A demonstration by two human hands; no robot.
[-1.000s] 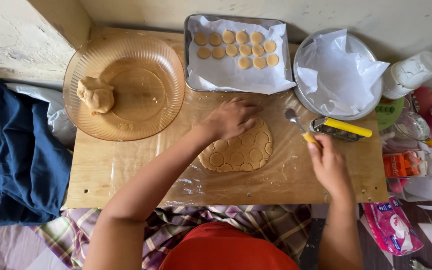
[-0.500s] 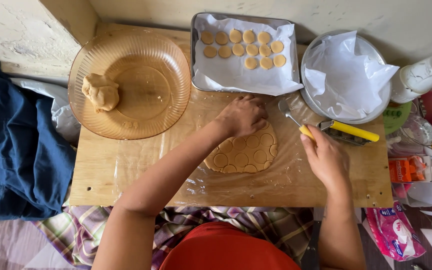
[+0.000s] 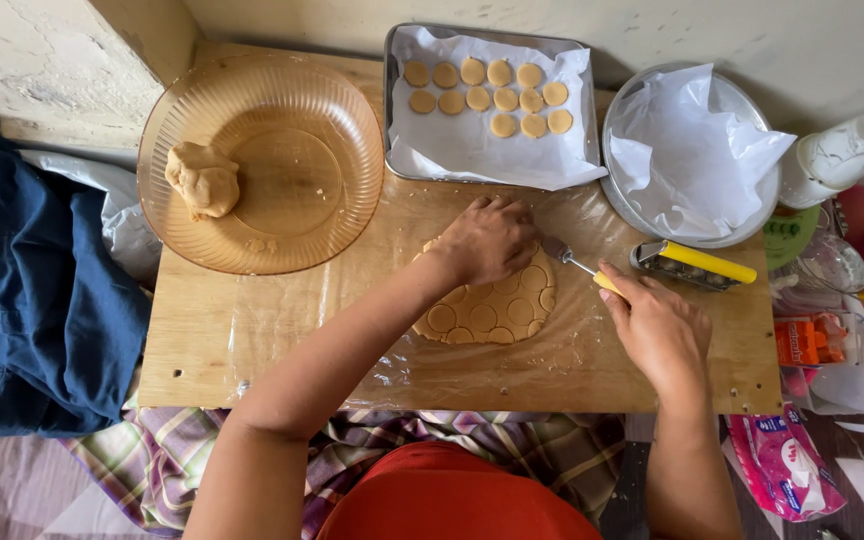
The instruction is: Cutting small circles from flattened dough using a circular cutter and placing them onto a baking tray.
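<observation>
Dough sheet [image 3: 497,310], scored into rounds, lies mid-bench on clear film, at 6 o'clock from the lined tray [image 3: 492,165]. Left hand [image 3: 487,240] presses flat on it, fingers spread, gripping nothing. Right hand [image 3: 657,330] is clamped on a yellow-handled small knife [image 3: 577,265]. Risk: thin rounds may tear or stretch when lifted; the film could drag.
</observation>
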